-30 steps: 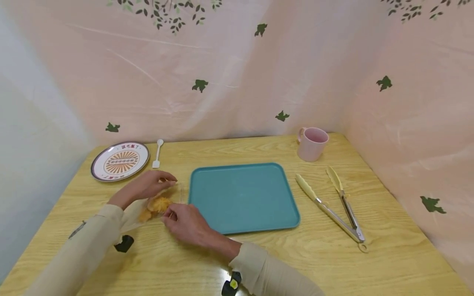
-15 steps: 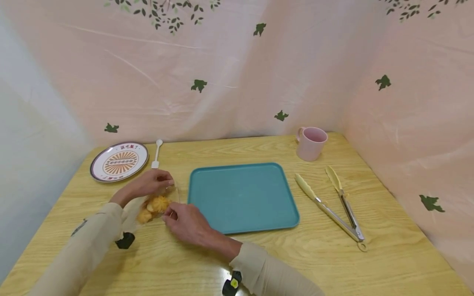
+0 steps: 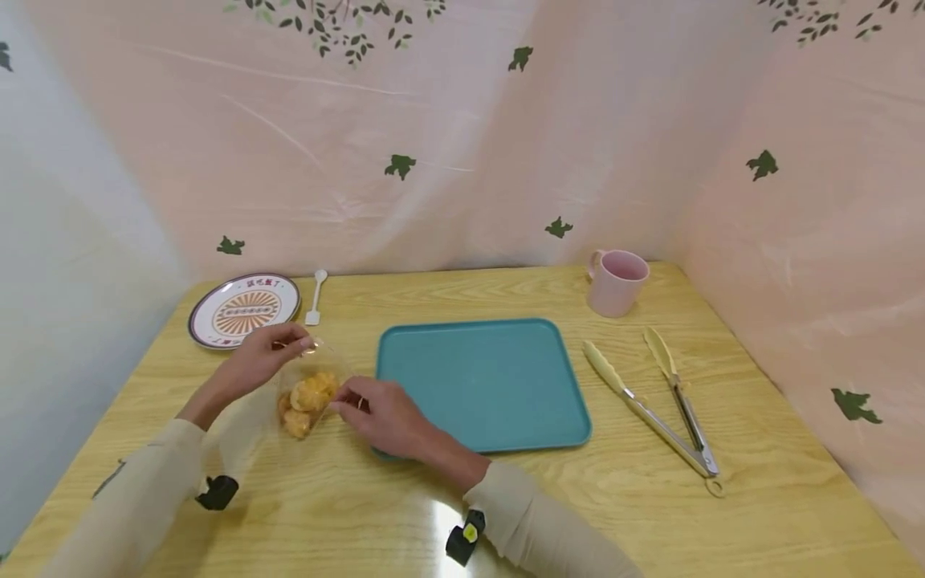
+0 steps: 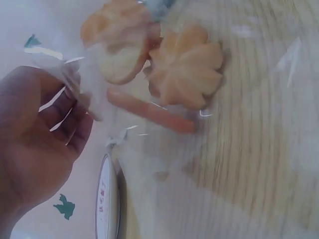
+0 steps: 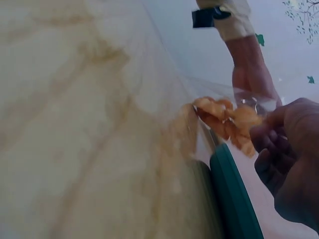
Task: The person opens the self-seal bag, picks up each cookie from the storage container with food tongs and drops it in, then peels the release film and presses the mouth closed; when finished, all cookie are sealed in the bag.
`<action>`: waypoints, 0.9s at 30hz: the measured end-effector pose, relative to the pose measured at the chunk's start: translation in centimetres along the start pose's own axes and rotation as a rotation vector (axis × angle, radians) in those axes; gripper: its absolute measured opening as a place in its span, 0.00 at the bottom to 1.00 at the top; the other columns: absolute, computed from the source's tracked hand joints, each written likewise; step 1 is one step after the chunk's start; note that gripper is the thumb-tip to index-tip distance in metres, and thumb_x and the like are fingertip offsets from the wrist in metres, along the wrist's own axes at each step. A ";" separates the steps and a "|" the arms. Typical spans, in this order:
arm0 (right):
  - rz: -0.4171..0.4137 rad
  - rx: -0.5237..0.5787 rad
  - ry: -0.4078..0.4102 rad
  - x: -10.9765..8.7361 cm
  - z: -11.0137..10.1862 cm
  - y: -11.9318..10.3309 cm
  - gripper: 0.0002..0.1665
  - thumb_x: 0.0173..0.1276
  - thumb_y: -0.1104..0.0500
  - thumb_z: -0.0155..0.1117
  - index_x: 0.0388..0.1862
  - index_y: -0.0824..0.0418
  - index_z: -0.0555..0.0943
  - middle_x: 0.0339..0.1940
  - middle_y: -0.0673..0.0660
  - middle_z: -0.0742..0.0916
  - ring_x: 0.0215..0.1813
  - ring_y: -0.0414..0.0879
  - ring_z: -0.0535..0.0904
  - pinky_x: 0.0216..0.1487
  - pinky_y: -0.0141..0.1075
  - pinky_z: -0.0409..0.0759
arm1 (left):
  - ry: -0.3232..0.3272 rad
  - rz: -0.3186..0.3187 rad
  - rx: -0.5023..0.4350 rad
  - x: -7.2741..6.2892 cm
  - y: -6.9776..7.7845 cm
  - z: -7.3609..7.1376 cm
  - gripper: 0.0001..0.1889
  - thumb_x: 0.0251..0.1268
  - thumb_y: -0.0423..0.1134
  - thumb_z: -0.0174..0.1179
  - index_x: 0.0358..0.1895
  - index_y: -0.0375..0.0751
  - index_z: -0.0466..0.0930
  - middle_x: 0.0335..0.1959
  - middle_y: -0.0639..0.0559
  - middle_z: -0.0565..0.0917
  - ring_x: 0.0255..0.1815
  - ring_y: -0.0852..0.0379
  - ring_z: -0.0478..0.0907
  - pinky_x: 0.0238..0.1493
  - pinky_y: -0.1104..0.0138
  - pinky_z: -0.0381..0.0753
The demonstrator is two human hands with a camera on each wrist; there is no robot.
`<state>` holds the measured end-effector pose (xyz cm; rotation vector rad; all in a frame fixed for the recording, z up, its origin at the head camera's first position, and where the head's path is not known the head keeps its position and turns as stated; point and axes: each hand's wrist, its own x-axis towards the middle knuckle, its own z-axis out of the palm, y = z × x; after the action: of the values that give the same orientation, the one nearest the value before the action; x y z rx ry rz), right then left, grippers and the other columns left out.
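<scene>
A clear plastic bag (image 3: pixel 329 352) with several golden-brown biscuits (image 3: pixel 312 393) inside is held over the table's left half. My left hand (image 3: pixel 254 361) pinches its far edge between thumb and fingers. Opposite, my right hand (image 3: pixel 393 419) pinches the near right edge, beside the tray's left side. In the left wrist view, a flower-shaped biscuit (image 4: pixel 187 67) and a reddish-brown stick-like piece (image 4: pixel 152 113) show through the plastic. The right wrist view has the biscuits (image 5: pixel 219 117) bunched close to the right hand's fingertips.
A teal tray (image 3: pixel 480 385) lies mid-table. Behind the left hand are a patterned plate (image 3: pixel 246 311) and a small white spoon (image 3: pixel 315 299). On the right are a pink mug (image 3: pixel 617 282) and spread tongs (image 3: pixel 668 413). A fabric-covered wall (image 3: pixel 462 136) borders the table's back.
My left hand has moved left with its edge of the bag, and more of the biscuits shows. The right hand has shifted slightly up, keeping its pinch. The head view has turned a little left.
</scene>
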<state>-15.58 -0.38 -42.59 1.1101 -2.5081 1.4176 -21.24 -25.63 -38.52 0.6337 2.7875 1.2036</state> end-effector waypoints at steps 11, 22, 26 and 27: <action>-0.200 0.032 0.006 0.0 -2.3 1.5 0.05 0.79 0.62 0.62 0.48 0.61 0.83 0.39 0.53 0.85 0.40 0.35 0.79 0.40 0.24 0.77 | 0.232 0.079 -0.096 -3.2 0.2 -1.5 0.07 0.82 0.33 0.55 0.45 0.34 0.81 0.38 0.52 0.81 0.35 0.60 0.74 0.35 0.72 0.74; -0.483 -0.142 0.070 0.5 -5.3 0.5 0.04 0.73 0.66 0.69 0.44 0.61 0.83 0.38 0.52 0.86 0.40 0.37 0.81 0.35 0.19 0.75 | 0.305 0.163 -0.184 -4.7 3.6 -2.8 0.06 0.80 0.26 0.53 0.46 0.25 0.78 0.37 0.57 0.83 0.35 0.64 0.76 0.40 0.78 0.76; -0.522 -0.166 0.061 0.6 -7.2 -0.1 0.05 0.72 0.67 0.68 0.45 0.61 0.82 0.39 0.53 0.87 0.42 0.38 0.83 0.38 0.23 0.80 | 0.327 0.209 -0.206 -4.7 4.7 -2.8 0.05 0.79 0.24 0.54 0.47 0.25 0.79 0.38 0.56 0.83 0.36 0.64 0.76 0.39 0.78 0.77; -0.524 -0.161 0.059 0.6 -7.7 -0.2 0.06 0.72 0.67 0.68 0.45 0.61 0.82 0.40 0.54 0.87 0.42 0.38 0.84 0.38 0.24 0.81 | 0.332 0.215 -0.207 -4.7 5.0 -2.8 0.06 0.79 0.25 0.54 0.47 0.25 0.79 0.38 0.56 0.83 0.35 0.63 0.76 0.38 0.77 0.77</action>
<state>-18.12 5.11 -37.77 1.5126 -2.0281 1.0651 -15.72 -26.22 -33.61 0.7973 2.8462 1.7619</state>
